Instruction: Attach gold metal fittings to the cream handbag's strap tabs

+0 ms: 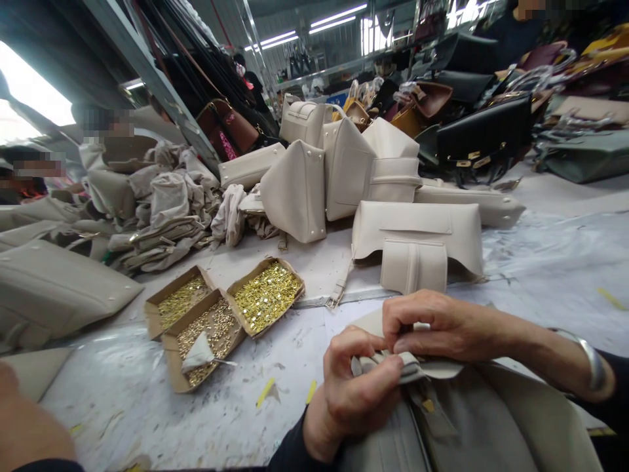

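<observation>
Both hands meet over a beige leather bag (472,419) that lies at the near edge of the table (147,393), right in front of the person. The left hand (351,387) curls around a folded strip at the bag's top edge (410,367), its fingers (381,377) pressed together on the leather. The right hand (437,324) comes in from the right, a metal bangle (592,360) on its wrist, and its fingers (400,321) pinch the same strip from above, closed on it and touching the left hand's fingertips.

To the left on the table stand three shallow cardboard trays (216,314) filled with small gold-coloured metal fittings; a scrap of pale material (198,354) lies in the nearest tray. Beyond them a heap of finished beige bags (344,177) leans together, with one flat bag (417,242) lying just behind the hands. Loose beige leather pieces (162,210) pile up at the left, and black and brown bags (481,124) crowd the far right
</observation>
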Motion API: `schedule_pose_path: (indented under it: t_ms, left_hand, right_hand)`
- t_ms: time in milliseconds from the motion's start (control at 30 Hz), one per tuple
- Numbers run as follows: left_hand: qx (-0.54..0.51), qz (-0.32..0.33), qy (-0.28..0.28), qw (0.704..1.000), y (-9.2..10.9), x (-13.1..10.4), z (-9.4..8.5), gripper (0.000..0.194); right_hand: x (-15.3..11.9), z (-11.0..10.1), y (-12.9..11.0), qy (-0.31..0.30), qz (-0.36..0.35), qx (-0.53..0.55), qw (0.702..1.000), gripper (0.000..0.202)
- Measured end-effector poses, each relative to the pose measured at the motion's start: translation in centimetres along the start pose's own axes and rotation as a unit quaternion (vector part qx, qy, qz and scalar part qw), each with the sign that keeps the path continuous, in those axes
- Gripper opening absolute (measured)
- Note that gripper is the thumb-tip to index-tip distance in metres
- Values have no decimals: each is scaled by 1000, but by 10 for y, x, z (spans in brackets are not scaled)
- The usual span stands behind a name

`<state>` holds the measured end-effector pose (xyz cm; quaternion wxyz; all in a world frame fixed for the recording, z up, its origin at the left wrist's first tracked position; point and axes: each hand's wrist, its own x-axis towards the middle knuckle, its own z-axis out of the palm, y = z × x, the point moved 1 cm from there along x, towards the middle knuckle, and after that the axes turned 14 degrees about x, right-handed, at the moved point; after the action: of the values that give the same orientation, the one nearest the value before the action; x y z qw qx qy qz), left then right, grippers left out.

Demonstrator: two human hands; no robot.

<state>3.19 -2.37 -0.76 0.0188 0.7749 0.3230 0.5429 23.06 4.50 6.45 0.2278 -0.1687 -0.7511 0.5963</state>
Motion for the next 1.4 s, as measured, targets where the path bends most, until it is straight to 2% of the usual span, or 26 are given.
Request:
schedule_pose_path:
  t_ms: [167, 367, 500, 600, 767, 900, 1000, 1100, 1167, 1267, 1400]
  left_hand:
    - [-4, -1, 2, 1000, -1, 0, 0, 32]
    - [12, -17, 22, 1000, -3, 3, 0, 46]
    - [7, -34, 17, 999, -4, 5, 0, 50]
    - [-2, -44, 12, 999, -5, 7, 0, 51]
    - [-32, -70, 17, 997, -5, 15, -1, 48]
    - [-29, -85, 8, 996, -7, 20, -1, 45]
    - [-30, -94, 4, 995, -10, 21, 0, 44]
    - [-50, -113, 0, 992, -13, 20, 1, 42]
    - [-63, -123, -6, 990, -16, 20, 1, 42]
    - [-63, -141, -3, 988, -18, 19, 1, 40]
    - [-49, -191, 8, 980, -20, 21, 0, 33]
  right_hand:
    - [5, 4, 2, -10, 19, -42, 999, 33]
    - [4, -1, 19, 2, -23, 114, 993, 31]
    - [4, -6, 27, 12, 8, 141, 990, 34]
    - [7, -6, 25, 20, 14, 102, 995, 35]
    - [9, -3, 18, 28, -24, -10, 999, 33]
    - [11, -4, 20, 19, -7, -28, 999, 39]
    - [15, -5, 30, -3, 57, 51, 997, 47]
    - [22, -1, 43, -10, 114, 179, 977, 55]
    - [26, 1, 50, 4, 131, 217, 967, 58]
    - [27, -4, 46, 55, 133, 189, 971, 61]
    - [8, -20, 9, 196, 47, 80, 976, 58]
